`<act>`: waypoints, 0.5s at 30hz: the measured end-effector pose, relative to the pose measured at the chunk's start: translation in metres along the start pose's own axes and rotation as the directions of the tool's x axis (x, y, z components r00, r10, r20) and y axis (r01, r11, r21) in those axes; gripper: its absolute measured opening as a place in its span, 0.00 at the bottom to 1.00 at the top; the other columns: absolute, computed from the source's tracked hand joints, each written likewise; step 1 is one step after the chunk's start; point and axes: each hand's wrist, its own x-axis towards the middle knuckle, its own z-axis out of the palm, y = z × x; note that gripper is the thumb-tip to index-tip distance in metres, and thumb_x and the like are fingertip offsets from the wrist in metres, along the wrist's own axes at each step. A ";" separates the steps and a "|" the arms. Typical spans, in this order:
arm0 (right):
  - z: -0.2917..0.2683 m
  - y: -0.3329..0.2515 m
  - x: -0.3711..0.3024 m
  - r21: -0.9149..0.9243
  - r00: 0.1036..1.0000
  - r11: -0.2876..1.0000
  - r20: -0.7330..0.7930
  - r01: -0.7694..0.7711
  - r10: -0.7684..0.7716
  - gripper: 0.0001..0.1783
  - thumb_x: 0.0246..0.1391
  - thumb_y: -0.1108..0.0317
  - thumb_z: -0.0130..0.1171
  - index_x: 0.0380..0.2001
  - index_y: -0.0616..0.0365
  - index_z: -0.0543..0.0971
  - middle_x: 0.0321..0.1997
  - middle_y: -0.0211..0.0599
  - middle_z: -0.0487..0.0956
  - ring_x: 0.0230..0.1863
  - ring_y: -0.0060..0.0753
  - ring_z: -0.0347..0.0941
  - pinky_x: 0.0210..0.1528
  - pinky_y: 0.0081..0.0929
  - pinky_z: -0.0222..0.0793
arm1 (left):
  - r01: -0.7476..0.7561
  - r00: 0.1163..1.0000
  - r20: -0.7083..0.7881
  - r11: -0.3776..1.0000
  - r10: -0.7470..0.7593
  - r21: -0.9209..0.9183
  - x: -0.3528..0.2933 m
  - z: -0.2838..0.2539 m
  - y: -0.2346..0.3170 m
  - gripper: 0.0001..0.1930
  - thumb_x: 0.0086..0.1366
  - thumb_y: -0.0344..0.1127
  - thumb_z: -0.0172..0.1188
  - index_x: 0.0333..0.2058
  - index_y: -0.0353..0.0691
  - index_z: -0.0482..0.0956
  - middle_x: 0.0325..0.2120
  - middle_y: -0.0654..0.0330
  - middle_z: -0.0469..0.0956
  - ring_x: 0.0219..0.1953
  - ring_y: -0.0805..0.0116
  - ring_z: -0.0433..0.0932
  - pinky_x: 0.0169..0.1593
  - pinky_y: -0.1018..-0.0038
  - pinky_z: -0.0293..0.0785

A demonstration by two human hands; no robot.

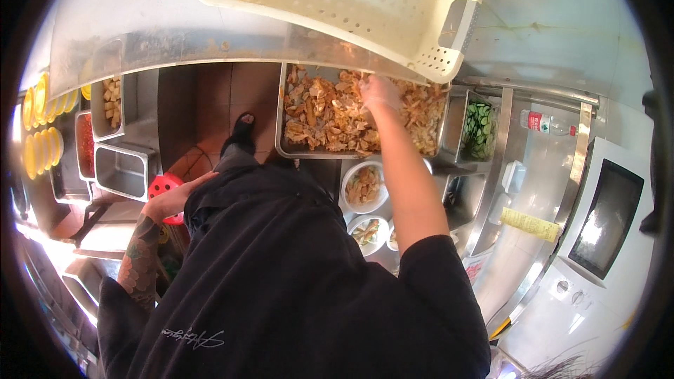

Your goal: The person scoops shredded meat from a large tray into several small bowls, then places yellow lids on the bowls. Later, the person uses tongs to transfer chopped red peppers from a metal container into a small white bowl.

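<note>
My right hand (380, 92), its fingers curled down and partly buried, is in a large metal tray (281, 133) of chopped cooked meat (323, 109). It looks closed on some of the pieces. Paler shreds lie at the tray's right side. My left hand (172, 200) rests by my hip with its fingers stretched toward my trousers, holding nothing that I can see. Beside it and partly hidden is a red object with dark round spots (163, 185). White bowls of food, one with brownish pieces (364, 187), stand just below the tray, near my right forearm.
A cream perforated basket (337, 10) sits on the metal shelf (168, 42) overhanging the tray's far edge. At right are sliced cucumbers (478, 126), a plastic bottle (547, 123) and a white microwave (597, 221). Metal containers (121, 171) and stacked yellow lids (43, 151) stand left.
</note>
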 end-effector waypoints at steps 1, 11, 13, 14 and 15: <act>0.000 -0.003 0.001 -0.051 1.000 0.999 -0.011 0.005 -0.006 0.21 0.67 0.55 0.53 0.52 0.58 0.79 0.48 0.48 0.82 0.49 0.45 0.79 0.56 0.41 0.73 | 0.001 1.000 0.019 1.000 -0.001 -0.027 0.003 -0.001 0.001 0.35 0.71 0.36 0.61 0.71 0.38 0.56 0.72 0.54 0.57 0.73 0.62 0.55 0.74 0.70 0.50; -0.031 0.006 0.001 0.487 0.998 0.873 -0.069 0.026 0.009 0.21 0.71 0.58 0.50 0.56 0.64 0.74 0.49 0.42 0.78 0.43 0.32 0.73 0.51 0.32 0.72 | -0.201 0.977 -0.077 0.978 0.197 -0.056 0.028 -0.002 -0.019 0.25 0.72 0.34 0.59 0.64 0.34 0.68 0.63 0.54 0.71 0.65 0.62 0.69 0.68 0.71 0.62; -0.020 0.007 0.005 0.656 0.997 0.754 -0.072 0.047 0.000 0.20 0.70 0.60 0.51 0.55 0.64 0.75 0.46 0.39 0.77 0.38 0.27 0.71 0.40 0.24 0.74 | -0.162 0.939 -0.309 0.987 0.151 -0.011 0.047 -0.002 -0.048 0.20 0.71 0.34 0.59 0.58 0.32 0.73 0.56 0.53 0.76 0.59 0.62 0.74 0.64 0.70 0.68; -0.012 0.005 0.009 0.684 0.996 0.727 -0.090 0.053 0.013 0.19 0.70 0.60 0.51 0.54 0.64 0.75 0.45 0.39 0.77 0.38 0.28 0.71 0.40 0.25 0.74 | -0.236 0.885 -0.404 0.971 0.233 0.041 0.061 -0.003 -0.071 0.18 0.71 0.35 0.59 0.56 0.32 0.76 0.52 0.53 0.79 0.57 0.63 0.77 0.61 0.70 0.70; -0.005 0.003 0.013 0.670 0.993 0.740 -0.118 0.058 0.029 0.19 0.70 0.60 0.51 0.54 0.63 0.75 0.45 0.40 0.78 0.38 0.28 0.71 0.40 0.25 0.74 | -0.100 0.841 -0.515 0.983 0.167 0.156 0.081 -0.009 -0.096 0.16 0.70 0.37 0.60 0.50 0.31 0.80 0.44 0.53 0.83 0.51 0.63 0.80 0.56 0.69 0.74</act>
